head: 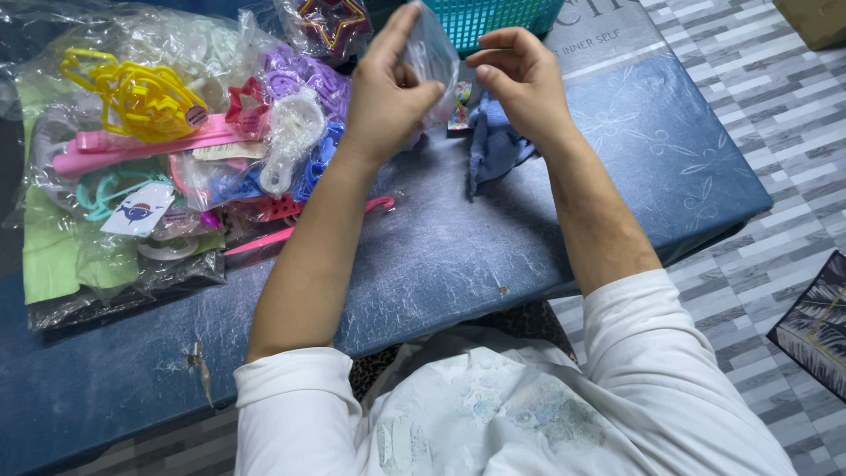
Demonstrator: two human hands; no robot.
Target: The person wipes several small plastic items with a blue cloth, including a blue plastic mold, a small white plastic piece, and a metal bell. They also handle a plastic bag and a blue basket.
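My left hand (385,92) pinches a small clear plastic bag (431,55) and holds it up above the blue table (458,256). My right hand (520,79) hovers just to the right of the bag with fingers curled and apart, its fingertips close to the bag; whether they touch it I cannot tell. Below the hands lies a crumpled blue cloth (493,150). A small colourful item (462,99) shows beneath the bag.
A heap of clear bags with plastic toys fills the table's left: a yellow piece (141,97), pink sticks (132,150), purple pieces (304,75), a white piece (291,141). A teal basket (502,19) stands at the back. Grey patterned floor (775,115) lies to the right.
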